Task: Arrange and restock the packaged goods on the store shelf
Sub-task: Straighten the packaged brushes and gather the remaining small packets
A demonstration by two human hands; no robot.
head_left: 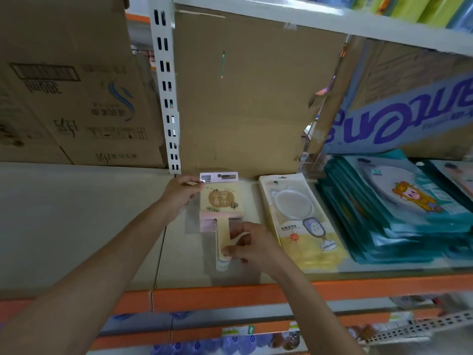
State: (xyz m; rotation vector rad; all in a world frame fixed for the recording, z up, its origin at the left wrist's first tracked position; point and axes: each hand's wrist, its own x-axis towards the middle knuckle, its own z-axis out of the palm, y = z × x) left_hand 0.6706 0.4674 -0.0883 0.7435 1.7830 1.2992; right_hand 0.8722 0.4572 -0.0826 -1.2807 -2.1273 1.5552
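Observation:
A small stack of packaged hand mirrors [222, 201] with yellow and pink heads and long handles lies flat on the cream shelf [89, 226], near the white upright. My left hand [181, 194] grips the stack's upper left edge by its clear wrapper. My right hand [252, 245] pinches the handle ends at the near side. To the right lies a stack of yellow mirror packs [299, 221], and beyond it a fanned pile of teal packs [399, 211].
Cardboard boxes [76, 85] stand behind the shelf's left part, and flat cardboard [250, 98] lines the back. A white slotted upright [166, 85] rises behind my left hand. An orange shelf edge [230, 295] runs along the front, with goods on lower shelves.

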